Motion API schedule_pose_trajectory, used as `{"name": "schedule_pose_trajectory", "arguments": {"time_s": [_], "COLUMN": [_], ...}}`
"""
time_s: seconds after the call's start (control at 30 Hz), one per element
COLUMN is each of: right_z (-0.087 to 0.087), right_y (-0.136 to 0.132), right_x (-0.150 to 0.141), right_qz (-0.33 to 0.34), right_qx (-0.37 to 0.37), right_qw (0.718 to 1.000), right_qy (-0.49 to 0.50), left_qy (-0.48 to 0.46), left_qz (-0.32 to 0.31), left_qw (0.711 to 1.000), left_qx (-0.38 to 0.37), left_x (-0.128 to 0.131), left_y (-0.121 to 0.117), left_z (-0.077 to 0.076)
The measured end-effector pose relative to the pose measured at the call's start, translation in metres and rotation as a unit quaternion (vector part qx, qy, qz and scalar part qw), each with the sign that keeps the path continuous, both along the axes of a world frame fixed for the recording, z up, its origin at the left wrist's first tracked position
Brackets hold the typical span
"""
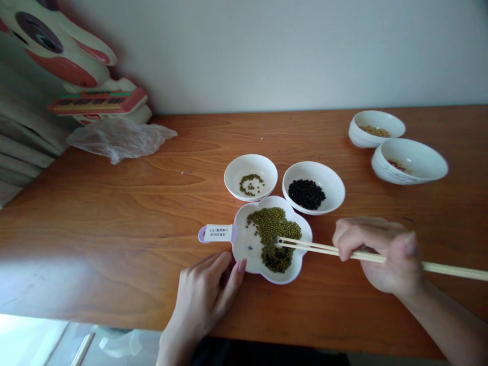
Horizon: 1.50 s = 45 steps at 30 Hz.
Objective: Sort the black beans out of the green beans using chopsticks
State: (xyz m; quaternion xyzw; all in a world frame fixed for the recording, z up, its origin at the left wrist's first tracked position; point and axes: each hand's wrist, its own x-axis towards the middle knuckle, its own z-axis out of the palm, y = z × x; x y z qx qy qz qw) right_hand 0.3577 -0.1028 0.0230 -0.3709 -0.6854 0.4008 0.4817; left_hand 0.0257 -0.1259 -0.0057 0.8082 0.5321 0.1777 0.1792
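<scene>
A flower-shaped white dish (248,255) with a purple rim and a labelled handle holds green mung beans (271,223), with some black beans (271,263) mixed in near its front. My left hand (206,290) grips the dish's near-left edge, thumb at the rim and the other fingers partly hidden. In my right hand (381,251) is a pair of wooden chopsticks (324,248). Their tips are down among the mung beans, at a dark bean. Just behind the dish stand a white bowl (233,175) with a few mung beans and another white bowl (335,190) with black beans.
At the back right, one bowl (356,133) contains yellowish grains and another bowl (427,162) a few reddish bits. A crumpled plastic bag (122,137) lies back left, before a toy keyboard with an animal figure (101,104). The wooden table (114,229) meets a wall behind.
</scene>
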Motion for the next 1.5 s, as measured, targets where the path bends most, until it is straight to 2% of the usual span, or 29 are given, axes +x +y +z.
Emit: {"name": "schedule_pose_trajectory", "arguments": {"time_s": [0.13,0.23,0.33,0.4,0.47,0.53,0.6,0.7,0.83,1.1,1.27,1.5], "right_z": [0.009,0.009,0.001,-0.004,-0.004,0.002,0.010,0.021,0.018,-0.013,-0.016,-0.020], "right_y": [-0.002,-0.004,-0.003,-0.002,0.000,0.002,0.002,0.004,0.005,-0.003,-0.003,-0.002], "right_x": [0.009,0.026,0.042,0.049,0.049,0.045,0.036,0.018,-0.002,-0.007,-0.007,-0.004], "right_qz": [-0.039,-0.108,-0.166,-0.208,-0.219,-0.178,-0.112,-0.043,-0.029,-0.010,0.012,0.006], "right_qx": [0.054,0.093,0.184,0.206,0.204,0.166,0.088,0.000,-0.059,-0.094,-0.093,-0.070], "right_qw": [0.997,0.987,0.969,0.955,0.953,0.970,0.989,0.997,0.997,0.995,0.995,0.997], "right_qy": [0.046,0.070,0.000,-0.039,-0.035,-0.003,0.038,0.067,0.030,-0.022,-0.033,-0.036], "left_qy": [0.001,-0.003,-0.005,-0.006,-0.006,-0.006,-0.004,-0.004,-0.007,-0.015,-0.010,-0.008], "left_qz": [-0.004,-0.006,-0.005,-0.005,-0.004,-0.004,-0.003,-0.002,0.002,0.003,0.002,0.000], "left_qw": [1.000,1.000,1.000,1.000,1.000,1.000,1.000,1.000,1.000,0.999,0.999,1.000], "left_qx": [-0.006,-0.005,-0.005,-0.009,-0.011,-0.012,-0.011,-0.016,-0.019,-0.032,-0.030,-0.030], "left_x": [0.000,-0.001,-0.002,-0.002,-0.002,-0.002,-0.002,-0.001,-0.001,0.000,0.001,0.002], "left_y": [0.000,-0.001,-0.002,-0.002,-0.001,-0.001,-0.001,0.000,-0.001,-0.001,-0.001,0.000], "left_z": [-0.001,-0.002,-0.003,-0.003,-0.003,-0.003,-0.003,-0.004,-0.003,0.000,0.001,0.001]}}
